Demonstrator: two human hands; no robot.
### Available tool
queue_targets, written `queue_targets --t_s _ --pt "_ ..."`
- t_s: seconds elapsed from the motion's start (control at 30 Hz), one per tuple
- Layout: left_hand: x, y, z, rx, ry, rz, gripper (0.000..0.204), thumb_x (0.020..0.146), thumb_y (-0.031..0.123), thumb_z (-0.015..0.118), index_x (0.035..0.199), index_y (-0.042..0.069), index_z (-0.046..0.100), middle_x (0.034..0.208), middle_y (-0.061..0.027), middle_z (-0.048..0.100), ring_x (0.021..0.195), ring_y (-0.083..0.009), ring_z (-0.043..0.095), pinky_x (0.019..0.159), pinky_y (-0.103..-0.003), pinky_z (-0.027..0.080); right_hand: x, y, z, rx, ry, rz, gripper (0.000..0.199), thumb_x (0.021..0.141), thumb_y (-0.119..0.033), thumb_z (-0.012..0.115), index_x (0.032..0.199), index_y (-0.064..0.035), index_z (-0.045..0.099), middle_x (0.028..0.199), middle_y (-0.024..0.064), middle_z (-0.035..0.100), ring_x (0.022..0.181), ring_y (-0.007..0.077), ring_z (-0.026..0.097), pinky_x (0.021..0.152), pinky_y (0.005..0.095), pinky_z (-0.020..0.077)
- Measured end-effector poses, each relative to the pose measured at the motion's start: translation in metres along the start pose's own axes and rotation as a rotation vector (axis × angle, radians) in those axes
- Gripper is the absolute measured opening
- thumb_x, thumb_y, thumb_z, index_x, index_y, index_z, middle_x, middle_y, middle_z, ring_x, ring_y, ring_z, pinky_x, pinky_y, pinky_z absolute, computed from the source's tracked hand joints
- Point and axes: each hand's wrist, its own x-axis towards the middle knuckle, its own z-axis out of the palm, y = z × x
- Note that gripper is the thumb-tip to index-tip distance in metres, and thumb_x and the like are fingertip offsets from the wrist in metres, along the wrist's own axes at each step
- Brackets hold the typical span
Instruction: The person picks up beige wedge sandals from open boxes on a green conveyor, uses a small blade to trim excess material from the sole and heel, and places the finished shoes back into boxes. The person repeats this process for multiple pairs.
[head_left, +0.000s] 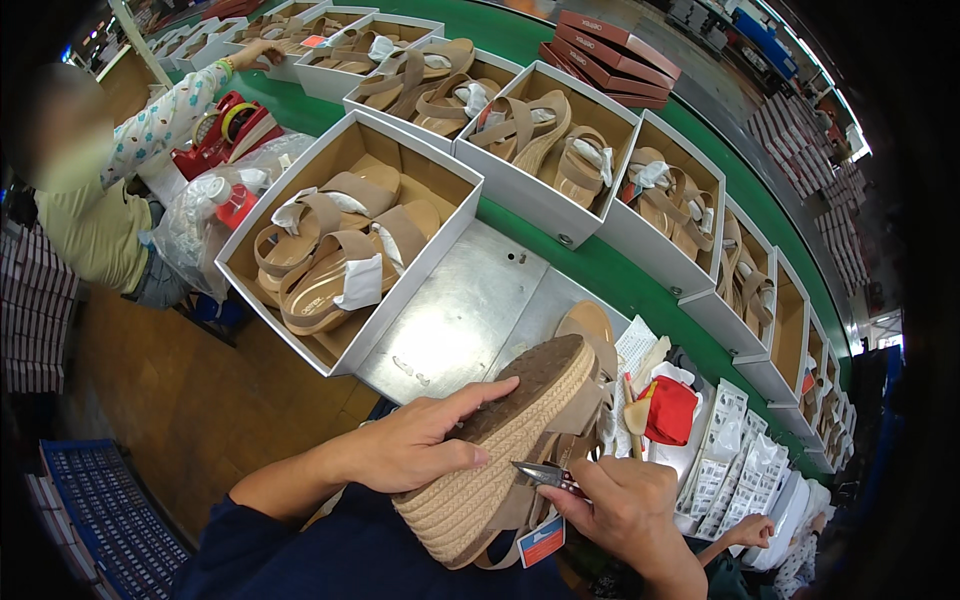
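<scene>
A beige wedge sandal (480,470) with a woven rope-look side and a brown sole is tilted on its side in front of me. My left hand (415,440) grips it, thumb on the wedge and fingers over the sole. My right hand (625,505) is closed around a small pointed knife (548,476), its tip close to or touching the wedge's side; I cannot tell which. A blue and orange tag (541,541) hangs by the straps. Left of the metal tabletop (455,310), an open white box (350,345) holds a pair of similar sandals (335,250).
Open shoeboxes (560,215) with sandals line a green conveyor (625,270). Reddish-brown boxes (610,60) are stacked beyond. A red cloth-like item (670,410) and printed sheets (725,440) lie right. Another person (95,230) reaches toward boxes at left; another person's hand (752,531) shows lower right.
</scene>
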Motion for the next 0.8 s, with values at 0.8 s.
queue_targets --t_s 0.8 --pt "0.0008 -0.0016 -0.0044 0.055 0.013 0.001 0.077 0.091 0.026 0.060 0.157 0.009 0.024 0.145 -0.0172 0.046 0.125 -0.0265 0.049 0.108 -0.039 0.036 0.0084 -0.0013 -0.0079 0.042 -0.052 0.050 0.032 0.079 -0.037 0.079 0.076 -0.0122 0.060 0.057 -0.0006 0.051 0.046 0.0165 0.055 0.041 0.0307 0.0405"
